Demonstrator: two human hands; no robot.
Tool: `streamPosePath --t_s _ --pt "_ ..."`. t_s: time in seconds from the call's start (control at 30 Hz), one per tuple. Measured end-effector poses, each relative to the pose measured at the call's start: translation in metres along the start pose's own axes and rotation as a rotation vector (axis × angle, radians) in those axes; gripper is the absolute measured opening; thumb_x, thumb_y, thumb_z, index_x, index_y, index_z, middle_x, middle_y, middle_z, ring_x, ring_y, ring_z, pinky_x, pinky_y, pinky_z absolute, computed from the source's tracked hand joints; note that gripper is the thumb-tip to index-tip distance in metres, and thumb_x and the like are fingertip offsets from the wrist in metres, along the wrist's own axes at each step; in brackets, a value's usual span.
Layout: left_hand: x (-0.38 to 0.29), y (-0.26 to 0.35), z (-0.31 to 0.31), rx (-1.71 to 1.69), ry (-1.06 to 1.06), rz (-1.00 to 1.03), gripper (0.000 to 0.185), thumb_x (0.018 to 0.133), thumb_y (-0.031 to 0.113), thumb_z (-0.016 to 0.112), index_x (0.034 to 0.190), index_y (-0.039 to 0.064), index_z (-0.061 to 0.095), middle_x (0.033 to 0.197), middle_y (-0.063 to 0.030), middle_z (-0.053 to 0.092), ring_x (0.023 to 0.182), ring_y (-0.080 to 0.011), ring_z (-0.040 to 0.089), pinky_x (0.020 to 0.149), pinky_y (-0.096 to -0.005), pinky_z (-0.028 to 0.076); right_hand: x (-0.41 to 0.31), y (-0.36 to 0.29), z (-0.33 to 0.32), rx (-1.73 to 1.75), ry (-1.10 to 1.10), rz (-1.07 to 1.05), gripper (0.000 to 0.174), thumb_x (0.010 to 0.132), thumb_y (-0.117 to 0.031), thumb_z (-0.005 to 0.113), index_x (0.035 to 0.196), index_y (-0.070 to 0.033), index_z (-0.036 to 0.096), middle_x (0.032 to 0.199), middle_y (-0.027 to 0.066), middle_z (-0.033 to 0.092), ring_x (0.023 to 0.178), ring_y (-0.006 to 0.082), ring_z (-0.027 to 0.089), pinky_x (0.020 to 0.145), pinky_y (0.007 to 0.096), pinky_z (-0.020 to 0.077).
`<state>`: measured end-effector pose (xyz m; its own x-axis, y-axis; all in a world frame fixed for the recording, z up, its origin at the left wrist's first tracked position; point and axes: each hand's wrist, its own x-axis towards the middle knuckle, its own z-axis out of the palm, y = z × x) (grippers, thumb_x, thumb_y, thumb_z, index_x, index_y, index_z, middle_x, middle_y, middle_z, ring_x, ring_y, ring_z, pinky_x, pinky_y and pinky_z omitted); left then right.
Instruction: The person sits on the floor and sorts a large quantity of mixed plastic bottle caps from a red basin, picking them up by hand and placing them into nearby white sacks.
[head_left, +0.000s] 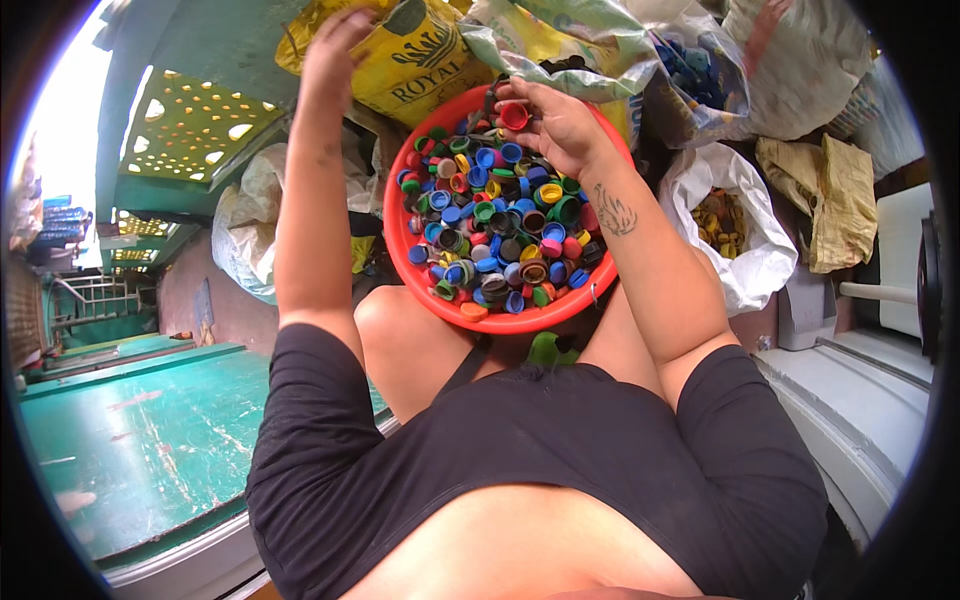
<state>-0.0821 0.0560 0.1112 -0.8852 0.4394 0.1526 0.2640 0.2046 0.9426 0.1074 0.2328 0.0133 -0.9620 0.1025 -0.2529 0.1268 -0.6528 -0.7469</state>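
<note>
A red basin (510, 324) sits before me, filled with loose plastic bottle caps (487, 225) in blue, green, yellow, red, black and other colours. Over its far right rim, my right hand (559, 127) holds a red bottle cap (514, 116) at its fingers. Something dark beside those fingertips is too unclear to name. My left hand (336, 52) is raised at the mouth of a yellow printed sack (420, 64) beyond the basin. It is blurred, and whether anything is in it cannot be made out.
Farther right, an open sack (585, 37) shows black caps, and a plastic bag (694, 82) holds blue ones. A white sack (757, 262) contains yellow caps. Another pale sack (251, 225) stands at left, near a green panel (150, 442). A tan folded sack (832, 202) lies at right.
</note>
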Motion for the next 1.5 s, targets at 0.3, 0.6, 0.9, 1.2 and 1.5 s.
streamPosePath --t_s 0.3,0.6,0.9,1.2,1.5 --pt "-0.175 -0.069 0.068 0.67 -0.812 0.324 0.063 0.068 0.03 0.079 0.126 0.019 0.057 0.14 -0.0176 0.039 0.13 -0.036 0.036 0.106 -0.0465 0.032 0.0 0.008 0.0 0.074 -0.016 -0.043 0.031 0.09 -0.035 0.06 0.102 -0.006 0.06 0.092 0.004 0.059 0.084 0.0147 0.056 0.078 0.032 0.0475" --pt "-0.147 -0.123 0.037 0.866 -0.492 0.416 0.038 0.075 0.016 0.07 0.113 0.018 0.063 0.131 -0.0144 0.05 0.121 -0.0339 0.046 0.101 -0.0409 0.039 -0.003 0.002 0.001 0.0 -0.023 -0.033 0.036 0.094 -0.035 0.054 0.108 -0.003 0.061 0.102 0.0085 0.06 0.096 0.018 0.058 0.087 0.0334 0.049" --pt "-0.174 -0.044 0.032 0.774 -0.631 0.069 0.042 0.072 0.016 0.074 0.113 0.014 0.063 0.126 -0.012 0.053 0.117 -0.0322 0.049 0.098 -0.0411 0.04 -0.003 0.003 -0.001 -0.025 -0.023 -0.045 0.037 0.093 -0.037 0.054 0.107 -0.004 0.062 0.101 0.0076 0.061 0.095 0.0182 0.059 0.087 0.0327 0.0482" --pt "-0.232 -0.09 0.053 0.845 -0.931 0.788 0.051 0.067 0.029 0.076 0.115 0.022 0.061 0.132 -0.0097 0.048 0.125 -0.0312 0.043 0.104 -0.0555 0.03 -0.004 0.006 0.0 0.032 -0.025 -0.064 0.03 0.091 -0.033 0.059 0.102 -0.005 0.063 0.093 0.004 0.061 0.08 0.0148 0.058 0.075 0.0298 0.0494" --pt "-0.191 -0.107 0.062 0.685 -0.719 0.898 0.041 0.065 0.013 0.073 0.105 0.014 0.062 0.109 -0.008 0.059 0.101 -0.0301 0.057 0.089 -0.0431 0.046 0.012 0.013 -0.008 0.047 -0.055 -0.052 0.028 0.091 -0.033 0.059 0.097 -0.006 0.063 0.086 0.0037 0.061 0.079 0.0151 0.058 0.077 0.0316 0.0484"
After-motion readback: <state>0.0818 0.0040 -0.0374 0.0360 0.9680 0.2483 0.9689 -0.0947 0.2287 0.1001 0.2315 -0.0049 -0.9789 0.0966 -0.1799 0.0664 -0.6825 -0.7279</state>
